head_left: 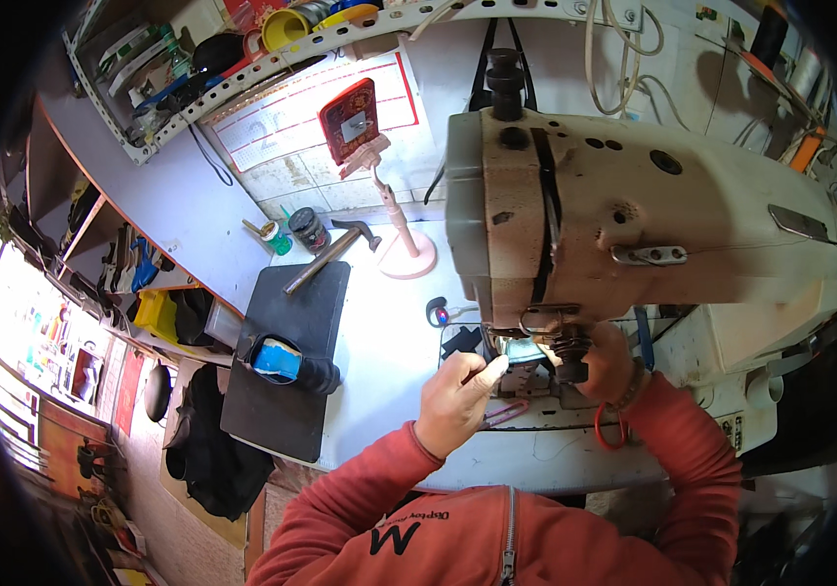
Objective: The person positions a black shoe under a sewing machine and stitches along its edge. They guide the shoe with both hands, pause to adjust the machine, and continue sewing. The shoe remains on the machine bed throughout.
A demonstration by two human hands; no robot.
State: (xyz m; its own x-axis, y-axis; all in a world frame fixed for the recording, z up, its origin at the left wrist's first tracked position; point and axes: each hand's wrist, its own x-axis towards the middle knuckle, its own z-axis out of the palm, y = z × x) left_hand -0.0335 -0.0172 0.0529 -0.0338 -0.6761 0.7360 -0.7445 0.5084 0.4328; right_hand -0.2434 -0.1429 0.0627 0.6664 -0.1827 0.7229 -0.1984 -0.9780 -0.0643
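A large beige sewing machine point(623, 230) fills the right side of the table. My left hand point(455, 402) is at the near left of its needle area, with thumb and fingers pressed together. What they pinch is too small to make out; dark material point(463, 341) and a pale bluish piece point(524, 350) show close to the fingertips. My right hand point(606, 369) reaches in behind the dark knob point(571, 359) at the machine's head, which hides most of its fingers. Red scissor handles point(611, 430) are below the right wrist. A pink loop-shaped item point(506, 413) lies beside my left hand.
Left on the white table point(384, 337) lies a black board point(286, 293) bearing a dark shoe or boot piece point(319, 373) with a blue inside. A hammer point(323, 260), small jars point(309, 230) and a pink phone stand point(407, 252) are farther back. A loaded shelf point(213, 98) hangs above.
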